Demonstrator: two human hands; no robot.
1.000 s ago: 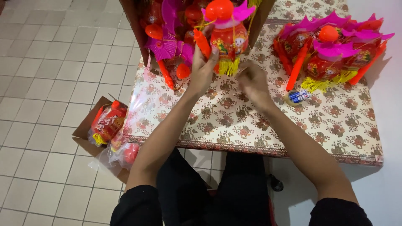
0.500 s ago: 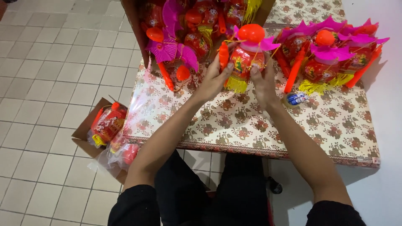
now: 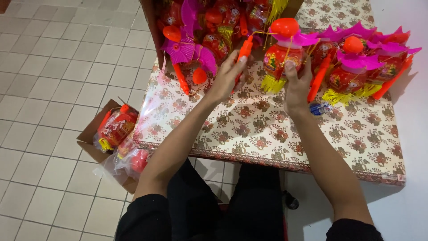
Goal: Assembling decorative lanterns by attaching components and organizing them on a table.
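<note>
A red toy lantern (image 3: 281, 56) with a round orange top, pink fins and a yellow tassel is held above the flower-patterned table (image 3: 267, 134). My right hand (image 3: 298, 82) grips its lower right side. My left hand (image 3: 229, 78) holds the lantern's orange handle stick (image 3: 244, 51), which is linked to the lantern top by a thin wire. A pile of finished lanterns (image 3: 361, 67) lies just to the right of it.
A cardboard box full of similar lanterns (image 3: 209, 31) stands at the table's far left. On the tiled floor to the left sits an open box (image 3: 96, 138) with lanterns in clear bags (image 3: 118, 127). A small blue object (image 3: 318, 108) lies near my right wrist.
Both hands have carried the lantern to the right, toward the pile of finished lanterns. My left hand has shifted from the lantern body to the orange handle stick.
</note>
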